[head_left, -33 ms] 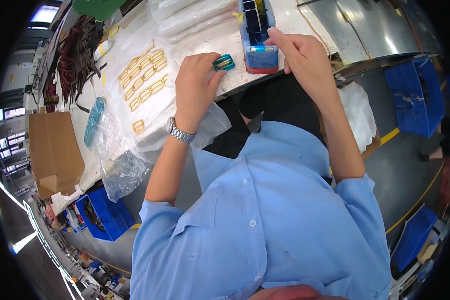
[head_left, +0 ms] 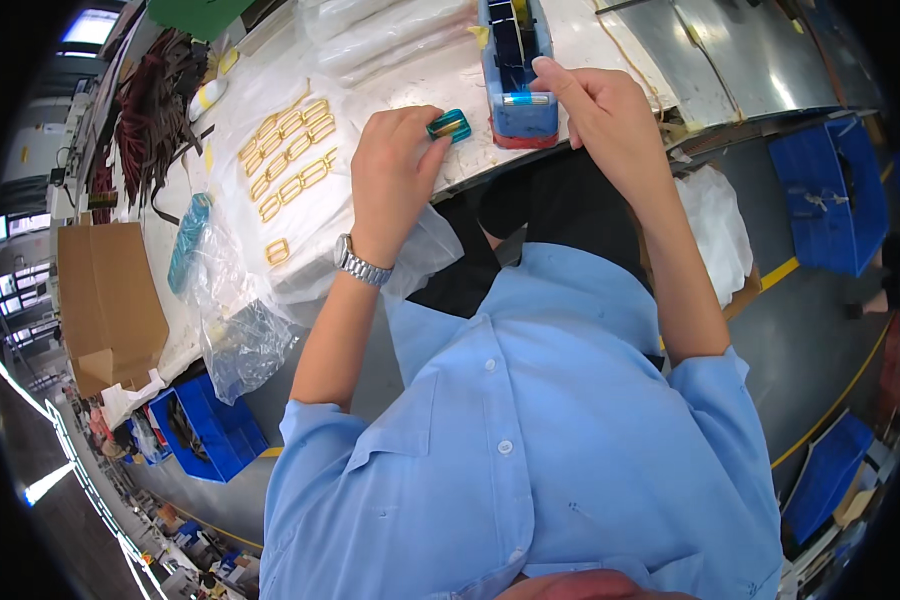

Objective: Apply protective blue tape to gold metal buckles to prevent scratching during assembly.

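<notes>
Gold-coloured metal buckle (head_left: 450,125), wrapped in teal film, pinched between the fingertips of the left hand (head_left: 395,165) just above the edge of the white-covered worktable (head_left: 410,80); left hand closed on it, a steel wristwatch (head_left: 358,263) below on the wrist. Right hand (head_left: 605,115) curled against the side of a blue tape dispenser (head_left: 515,70), thumb and forefinger drawn together at its front end near the cutter; possibly pinching a strip of clear tape, though too small and glossy to tell for sure. Buckle just beside the dispenser, on its left, not touching it. Further left on the white sheet, rows of bare gold buckles (head_left: 290,150) laid out flat, one lone piece (head_left: 277,251) apart from the rest, nearer the table edge. Beside them a teal roll or tube (head_left: 188,240), and crumpled clear plastic bags (head_left: 235,320) hanging over the table edge. Brown cardboard box (head_left: 110,300) at the far left, blue plastic crates (head_left: 205,430) on the floor below it, another blue bin (head_left: 835,195) at the right. Tangle of dark red-brown straps (head_left: 145,110) at the table's upper left. Light blue shirt (head_left: 530,450) filling the lower half of the view.
</notes>
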The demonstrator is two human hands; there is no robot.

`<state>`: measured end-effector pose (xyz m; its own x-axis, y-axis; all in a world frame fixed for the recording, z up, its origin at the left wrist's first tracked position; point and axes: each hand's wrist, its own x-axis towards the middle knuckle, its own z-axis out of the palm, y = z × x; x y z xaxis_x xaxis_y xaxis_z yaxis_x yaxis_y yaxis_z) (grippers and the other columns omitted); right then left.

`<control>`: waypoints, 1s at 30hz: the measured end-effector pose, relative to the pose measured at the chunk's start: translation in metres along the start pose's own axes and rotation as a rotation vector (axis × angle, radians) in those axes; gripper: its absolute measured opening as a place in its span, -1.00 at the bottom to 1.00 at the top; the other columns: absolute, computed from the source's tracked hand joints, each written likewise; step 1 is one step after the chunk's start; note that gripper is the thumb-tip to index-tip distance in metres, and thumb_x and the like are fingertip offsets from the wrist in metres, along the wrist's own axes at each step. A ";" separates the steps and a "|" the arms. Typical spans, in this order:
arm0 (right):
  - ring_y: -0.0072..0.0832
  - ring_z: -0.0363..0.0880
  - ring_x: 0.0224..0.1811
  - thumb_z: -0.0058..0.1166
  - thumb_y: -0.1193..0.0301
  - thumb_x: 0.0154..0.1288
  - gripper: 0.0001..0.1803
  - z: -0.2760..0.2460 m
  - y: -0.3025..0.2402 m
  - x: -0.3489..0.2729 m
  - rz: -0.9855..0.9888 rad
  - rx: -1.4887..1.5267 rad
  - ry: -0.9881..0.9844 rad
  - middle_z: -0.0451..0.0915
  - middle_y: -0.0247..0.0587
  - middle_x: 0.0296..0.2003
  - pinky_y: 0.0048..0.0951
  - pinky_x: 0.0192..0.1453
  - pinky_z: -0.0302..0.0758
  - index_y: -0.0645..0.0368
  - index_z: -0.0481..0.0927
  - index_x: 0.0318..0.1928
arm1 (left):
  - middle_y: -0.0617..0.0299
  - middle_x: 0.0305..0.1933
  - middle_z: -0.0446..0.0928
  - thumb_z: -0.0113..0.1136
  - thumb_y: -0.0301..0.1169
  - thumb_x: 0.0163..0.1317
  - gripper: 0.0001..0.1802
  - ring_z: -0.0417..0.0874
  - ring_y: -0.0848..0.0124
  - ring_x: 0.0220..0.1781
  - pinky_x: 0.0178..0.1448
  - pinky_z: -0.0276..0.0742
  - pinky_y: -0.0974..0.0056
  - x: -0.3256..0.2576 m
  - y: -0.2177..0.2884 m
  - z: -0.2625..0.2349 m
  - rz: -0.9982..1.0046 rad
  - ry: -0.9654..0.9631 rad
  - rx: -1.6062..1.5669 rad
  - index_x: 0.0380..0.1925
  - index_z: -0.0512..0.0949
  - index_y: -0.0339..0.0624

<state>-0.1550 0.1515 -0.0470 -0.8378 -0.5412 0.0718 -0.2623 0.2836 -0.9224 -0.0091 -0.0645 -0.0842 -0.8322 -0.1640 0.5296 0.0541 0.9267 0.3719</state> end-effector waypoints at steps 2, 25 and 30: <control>-0.51 0.47 -0.59 0.14 -0.06 0.60 -0.36 0.004 0.002 0.004 0.021 -0.051 -0.019 0.50 -0.20 -0.67 -0.36 -0.39 0.39 0.37 0.78 -0.29 | 0.07 -0.03 0.75 0.46 -0.47 0.26 -0.73 0.72 0.10 0.01 0.12 0.64 0.11 0.000 -0.001 0.000 -0.002 0.006 -0.002 -0.04 0.74 -0.22; -0.71 0.63 -0.40 0.31 0.35 0.50 -0.78 0.000 -0.037 -0.015 0.015 0.458 -0.093 0.83 -0.30 -0.29 -0.65 -0.29 0.53 0.29 0.80 -0.19 | -0.16 0.23 0.66 0.22 -0.51 0.47 -0.56 0.51 -0.12 0.49 0.60 0.31 -0.13 0.083 0.054 -0.028 0.245 0.094 -0.170 0.32 0.55 -0.31; -0.78 0.46 -0.47 0.31 0.37 0.53 -0.79 0.002 -0.011 -0.110 0.298 0.594 -0.204 0.80 -0.31 -0.28 -0.65 -0.37 0.41 0.29 0.72 -0.19 | -0.12 0.19 0.67 0.18 -0.54 0.46 -0.61 0.53 -0.15 0.44 0.55 0.35 -0.16 0.087 0.046 -0.017 0.392 0.016 0.066 0.27 0.57 -0.33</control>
<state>-0.0586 0.2065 -0.0461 -0.7114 -0.6621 -0.2357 0.3200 -0.0067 -0.9474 -0.0702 -0.0417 -0.0079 -0.7469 0.2021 0.6335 0.3303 0.9396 0.0897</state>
